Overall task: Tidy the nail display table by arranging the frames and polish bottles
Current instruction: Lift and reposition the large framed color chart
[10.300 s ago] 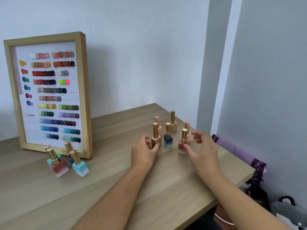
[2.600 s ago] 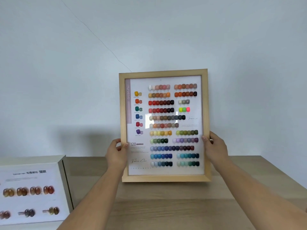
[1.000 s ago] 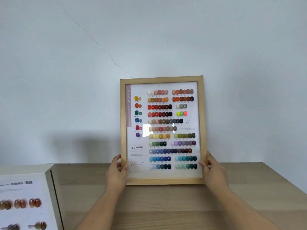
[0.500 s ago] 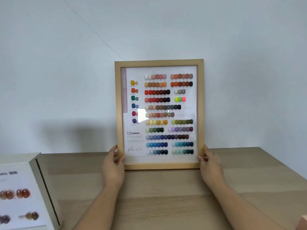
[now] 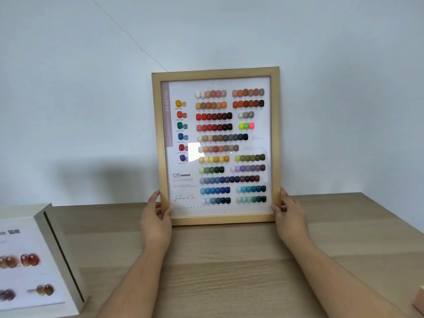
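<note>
A wooden frame [image 5: 215, 73] holding a chart of coloured nail swatches stands upright on the wooden table [image 5: 229, 260], its back against the wall. My left hand [image 5: 154, 222] grips the frame's lower left edge, thumb on the front. My right hand [image 5: 290, 222] grips the lower right edge the same way. A white display box [image 5: 39, 255] with brown nail samples lies flat at the left. No whole polish bottle is in view.
The pale wall [image 5: 80, 99] rises right behind the table. A small pink-beige corner of an object [image 5: 419, 299] shows at the right edge. Bare wood lies between my forearms and to the right of the frame.
The frame has settled on the table against the wall, where a second ago its lower edge was a little higher. My hands stay on its lower edges.
</note>
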`<state>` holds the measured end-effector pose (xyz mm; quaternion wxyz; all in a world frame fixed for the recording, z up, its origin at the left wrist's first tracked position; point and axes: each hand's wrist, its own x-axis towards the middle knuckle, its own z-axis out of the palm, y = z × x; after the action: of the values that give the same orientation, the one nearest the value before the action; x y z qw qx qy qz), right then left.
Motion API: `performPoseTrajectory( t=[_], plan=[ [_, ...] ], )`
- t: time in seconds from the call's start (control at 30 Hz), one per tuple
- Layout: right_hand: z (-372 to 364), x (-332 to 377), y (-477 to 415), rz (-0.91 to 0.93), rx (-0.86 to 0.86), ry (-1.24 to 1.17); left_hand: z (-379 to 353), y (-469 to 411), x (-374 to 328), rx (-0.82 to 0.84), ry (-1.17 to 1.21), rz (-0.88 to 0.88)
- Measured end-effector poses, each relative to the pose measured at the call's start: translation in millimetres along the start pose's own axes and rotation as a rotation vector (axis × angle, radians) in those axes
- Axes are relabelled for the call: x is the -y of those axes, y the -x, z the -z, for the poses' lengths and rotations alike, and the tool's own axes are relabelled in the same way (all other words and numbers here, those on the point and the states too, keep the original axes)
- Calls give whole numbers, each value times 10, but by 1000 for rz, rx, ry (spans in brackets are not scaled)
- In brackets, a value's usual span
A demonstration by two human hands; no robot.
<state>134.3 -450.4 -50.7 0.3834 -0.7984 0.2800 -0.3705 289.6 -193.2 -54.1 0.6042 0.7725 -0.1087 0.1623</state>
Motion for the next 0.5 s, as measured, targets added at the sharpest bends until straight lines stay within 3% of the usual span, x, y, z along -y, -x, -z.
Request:
performPoseTrajectory(
  t=[0.2,0.5],
  plan=[
    [-3,28,57,145,-51,60,38,52,-57,7,13,-69],
    [-55,-19,-38,158,-67,90,30,-43,-34,6,-194,-195]
  ],
)
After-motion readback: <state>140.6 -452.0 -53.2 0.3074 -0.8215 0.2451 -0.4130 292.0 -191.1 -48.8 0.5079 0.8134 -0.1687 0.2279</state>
